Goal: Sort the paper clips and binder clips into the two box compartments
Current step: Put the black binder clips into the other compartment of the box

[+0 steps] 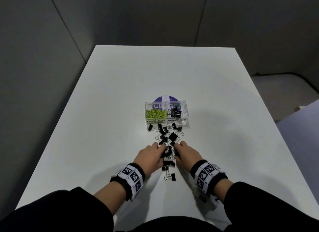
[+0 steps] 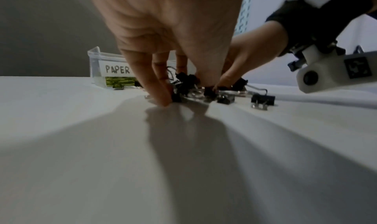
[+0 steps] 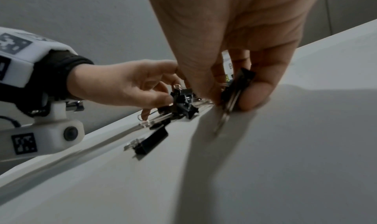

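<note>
Black sleeves point(image 1: 57, 212) at bottom edge, marker wristbands point(image 1: 131, 177) above. Left hand point(image 1: 149, 156) and right hand point(image 1: 187, 154) down on loose binder clips point(image 1: 166, 138) on white table point(image 1: 103, 110); left fingers point(image 2: 161, 89) curled into pile, right fingers point(image 3: 259, 89) pinching one binder clip point(image 3: 237, 89). Clear box point(image 1: 183, 122) beyond: green paper clips point(image 1: 156, 114) in left compartment, few binder clips in right. Purple disc point(image 1: 165, 98) behind box.

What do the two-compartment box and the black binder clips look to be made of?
Clear two-compartment box: seemingly hard transparent plastic, glossy; the green paper clips show through its walls. Black binder clips: probably metal, dark-coated bodies with bare, shiny silver wire handles.
</note>
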Demonstrator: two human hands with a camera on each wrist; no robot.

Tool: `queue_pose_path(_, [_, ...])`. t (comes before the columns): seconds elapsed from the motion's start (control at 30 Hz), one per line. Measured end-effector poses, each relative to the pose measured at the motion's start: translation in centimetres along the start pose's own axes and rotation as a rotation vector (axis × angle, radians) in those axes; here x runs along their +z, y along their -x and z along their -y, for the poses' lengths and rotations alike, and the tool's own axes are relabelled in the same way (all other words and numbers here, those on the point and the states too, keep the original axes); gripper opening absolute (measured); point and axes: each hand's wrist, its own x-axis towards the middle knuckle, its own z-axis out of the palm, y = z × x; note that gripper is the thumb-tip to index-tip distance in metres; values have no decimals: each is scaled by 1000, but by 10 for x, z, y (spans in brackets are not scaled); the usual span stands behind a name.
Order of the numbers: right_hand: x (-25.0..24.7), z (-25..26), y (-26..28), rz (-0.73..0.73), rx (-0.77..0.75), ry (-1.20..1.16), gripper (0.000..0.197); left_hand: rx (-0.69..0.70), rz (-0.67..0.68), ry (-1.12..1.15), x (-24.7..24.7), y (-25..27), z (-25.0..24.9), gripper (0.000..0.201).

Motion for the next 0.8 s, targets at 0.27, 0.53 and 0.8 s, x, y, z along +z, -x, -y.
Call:
queue_pose_path(0.27, [-12, -16, -6, -48, 49, -251, 18, -48, -49, 286, -7, -2, 11, 32])
queue_pose_path(0.53, [-23, -30, -13, -177, 253, -735, 31, -150, -140, 559, -18, -6, 16, 11])
queue_pose_path(0.8, [-39, -42, 5, 36, 131, -388, 8, -131, -25, 382, -23, -1, 32, 24])
